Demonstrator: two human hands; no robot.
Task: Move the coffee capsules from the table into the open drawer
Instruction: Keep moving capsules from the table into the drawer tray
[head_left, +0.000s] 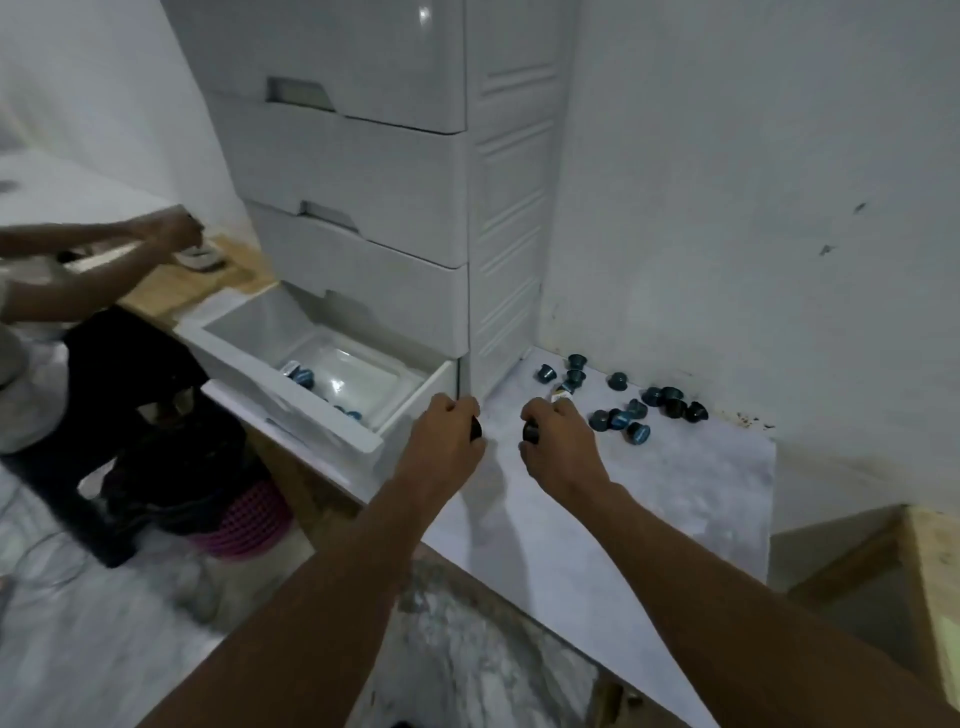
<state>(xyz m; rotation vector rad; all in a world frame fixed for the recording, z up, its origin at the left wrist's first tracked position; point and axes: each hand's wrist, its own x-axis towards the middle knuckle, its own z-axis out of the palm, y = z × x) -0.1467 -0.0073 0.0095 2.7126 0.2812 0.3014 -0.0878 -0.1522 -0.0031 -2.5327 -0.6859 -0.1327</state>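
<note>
Both forearms in from the near edge, over the table (675, 499); all places below given relative to the open drawer (413, 397). Left hand (447, 439) just beside the drawer's near right corner, fingers curled, gripping a dark capsule (475, 429) at the thumb side. Right hand (561, 447) a little further right of the drawer, apart from the left hand, fingers likewise curled round a second dark capsule (531, 432). At the right hand's fingertips, a foil-topped capsule (563, 393); whether held or merely lying behind the fingers, cannot tell. Inside the drawer, stored capsules (300, 375), blue, some toward its left end, a few against its front wall; count not readable. Right of the drawer and beyond both hands, loose capsules (631, 418) scattered on the table, blue-green and dark, some upright, some tipped, the farthest close to the wall (727, 182). Directly above the drawer, closed drawers of the white drawer unit (363, 291), stacked. Left of the drawer and lower, a pink basket (244, 519) on the floor. Further left and behind the drawer, another person's hand (174, 228) over a wooden surface (171, 291), blurred.
</note>
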